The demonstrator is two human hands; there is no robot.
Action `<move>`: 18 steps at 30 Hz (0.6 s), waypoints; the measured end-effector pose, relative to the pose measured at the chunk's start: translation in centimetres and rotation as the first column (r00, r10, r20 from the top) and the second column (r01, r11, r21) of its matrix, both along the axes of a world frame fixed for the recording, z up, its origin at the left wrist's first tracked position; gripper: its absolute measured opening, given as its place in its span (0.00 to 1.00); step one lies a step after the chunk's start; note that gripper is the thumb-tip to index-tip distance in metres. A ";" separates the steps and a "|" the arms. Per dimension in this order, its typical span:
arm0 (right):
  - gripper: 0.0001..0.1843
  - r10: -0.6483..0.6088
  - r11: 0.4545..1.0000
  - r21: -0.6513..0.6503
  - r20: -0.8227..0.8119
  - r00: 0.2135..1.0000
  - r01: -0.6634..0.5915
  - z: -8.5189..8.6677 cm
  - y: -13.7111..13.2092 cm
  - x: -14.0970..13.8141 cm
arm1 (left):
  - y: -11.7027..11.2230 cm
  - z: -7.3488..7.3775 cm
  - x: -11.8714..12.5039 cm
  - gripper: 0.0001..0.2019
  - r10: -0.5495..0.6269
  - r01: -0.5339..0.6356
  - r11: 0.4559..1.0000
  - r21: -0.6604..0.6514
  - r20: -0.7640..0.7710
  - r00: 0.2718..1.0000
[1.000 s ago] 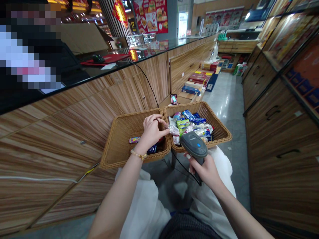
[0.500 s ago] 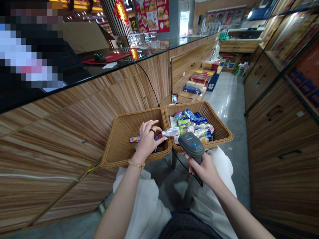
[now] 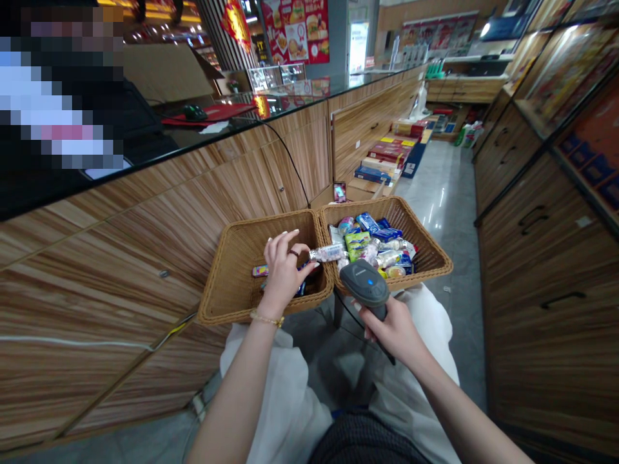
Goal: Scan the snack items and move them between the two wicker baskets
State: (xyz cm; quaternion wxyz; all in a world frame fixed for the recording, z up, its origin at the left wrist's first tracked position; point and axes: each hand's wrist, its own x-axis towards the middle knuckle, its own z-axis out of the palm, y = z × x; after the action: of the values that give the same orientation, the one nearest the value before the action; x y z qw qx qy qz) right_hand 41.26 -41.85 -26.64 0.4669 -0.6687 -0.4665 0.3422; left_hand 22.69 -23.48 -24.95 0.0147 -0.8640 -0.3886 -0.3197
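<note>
My left hand (image 3: 284, 263) pinches the capped end of a small clear bottle (image 3: 329, 252) with a printed label, lying sideways above the touching rims of two baskets. Wrapped round the handle of a dark grey barcode scanner (image 3: 365, 281) is my right hand (image 3: 394, 325); a blue light glows on top of the scanner, whose head is close to the bottle. The right wicker basket (image 3: 430, 254) holds several blue and green packets and more small bottles. Inside the left wicker basket (image 3: 222, 270) lie a few colourful packs, partly hidden by my left hand.
A wooden counter (image 3: 232, 174) with a dark glass top runs along the left, bearing a mouse (image 3: 195, 113) and a cardboard box (image 3: 167, 72). Stacked boxes (image 3: 387, 158) stand beyond the baskets. Wooden drawers (image 3: 541, 258) line the right side. A black cable (image 3: 290, 154) hangs down the counter.
My left hand has shifted slightly left with the bottle. The scanner in my right hand has also moved a little left and down.
</note>
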 end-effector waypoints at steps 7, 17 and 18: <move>0.11 0.009 1.000 0.008 0.006 1.000 -0.009 0.0 0.0 0.1 | 0.0 0.1 0.1 0.13 0.012 -0.012 1.000 -0.025 0.008 1.000; 0.11 0.005 1.000 0.007 -0.001 1.000 -0.005 0.2 0.0 -0.1 | 0.2 -0.3 0.0 0.14 0.003 -0.004 1.000 0.016 0.027 1.000; 0.12 0.002 1.000 0.007 -0.004 1.000 -0.002 0.3 0.0 -0.2 | 0.2 -0.4 0.0 0.15 0.002 -0.002 1.000 0.022 0.030 1.000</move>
State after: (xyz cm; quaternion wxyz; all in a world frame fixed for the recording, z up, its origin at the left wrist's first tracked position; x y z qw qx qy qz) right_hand 41.10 -41.81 -26.38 0.4696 -0.6661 -0.4675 0.3424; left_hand 22.71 -23.23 -25.31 0.0186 -0.8585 -0.3861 -0.3370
